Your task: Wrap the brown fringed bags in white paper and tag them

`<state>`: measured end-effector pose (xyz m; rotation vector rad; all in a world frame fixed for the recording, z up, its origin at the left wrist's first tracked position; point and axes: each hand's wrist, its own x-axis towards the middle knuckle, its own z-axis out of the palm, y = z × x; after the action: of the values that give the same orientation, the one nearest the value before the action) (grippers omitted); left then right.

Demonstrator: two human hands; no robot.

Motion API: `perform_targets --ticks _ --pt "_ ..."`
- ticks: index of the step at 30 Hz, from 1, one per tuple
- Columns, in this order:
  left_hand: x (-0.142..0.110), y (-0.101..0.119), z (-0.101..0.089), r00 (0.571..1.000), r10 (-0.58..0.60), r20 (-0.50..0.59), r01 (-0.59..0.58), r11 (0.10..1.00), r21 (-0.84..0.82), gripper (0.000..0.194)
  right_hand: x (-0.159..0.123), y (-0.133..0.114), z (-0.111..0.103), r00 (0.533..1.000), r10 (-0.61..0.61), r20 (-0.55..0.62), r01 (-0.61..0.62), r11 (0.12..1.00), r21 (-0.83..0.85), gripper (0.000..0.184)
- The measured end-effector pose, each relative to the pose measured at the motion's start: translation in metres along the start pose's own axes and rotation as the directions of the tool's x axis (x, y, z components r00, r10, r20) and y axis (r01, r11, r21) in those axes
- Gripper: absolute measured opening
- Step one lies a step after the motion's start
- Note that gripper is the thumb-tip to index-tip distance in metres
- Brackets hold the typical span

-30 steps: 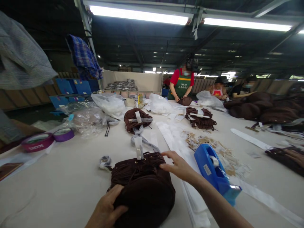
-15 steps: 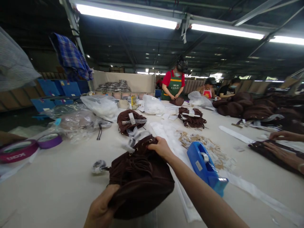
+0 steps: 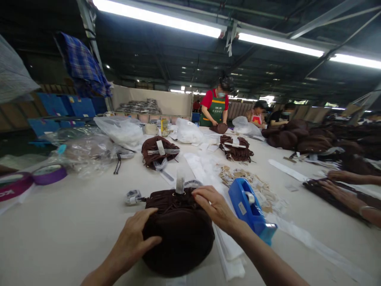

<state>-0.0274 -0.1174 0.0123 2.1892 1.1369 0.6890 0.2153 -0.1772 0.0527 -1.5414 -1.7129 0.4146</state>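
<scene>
A dark brown drawstring bag lies on the table in front of me, its rounded base toward me and its gathered, eyeletted top facing away. Against the bag's left side rests my left hand, thumb and fingers spread. My right hand has its fingers stretched out over the top right edge. A clear-wrapped strap end sticks out at the left of the bag, and a pale wrapped piece stands up at its top. Right of my right hand is a blue tape dispenser.
Two brown bundles lie further back. String tags are heaped behind the dispenser. Tape rolls and plastic bags are at left. A co-worker's hands work on brown material at right; another person stands opposite.
The bag has been set down on the table, its base turned toward me. My left hand has loosened from its lower edge and spread; my right fingers have straightened at its top.
</scene>
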Motion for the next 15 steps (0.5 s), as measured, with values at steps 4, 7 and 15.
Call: perform_targets --ticks 4,7,15 --pt "0.021 0.026 0.01 0.979 0.046 0.2 -0.046 0.999 -0.005 0.046 0.029 -0.021 0.015 0.887 -0.055 0.459 0.011 0.995 0.098 0.052" --pt "0.021 0.029 0.002 0.944 0.013 0.329 -0.09 0.972 0.218 0.029 0.028 -0.01 0.011 0.81 0.048 0.585 -0.015 0.998 -0.06 0.055" --pt "0.012 0.003 -0.054 0.97 -0.024 0.243 -0.05 0.954 0.294 0.037 -0.009 0.001 -0.048 0.912 0.347 0.218 -0.123 0.739 -0.662 0.03"
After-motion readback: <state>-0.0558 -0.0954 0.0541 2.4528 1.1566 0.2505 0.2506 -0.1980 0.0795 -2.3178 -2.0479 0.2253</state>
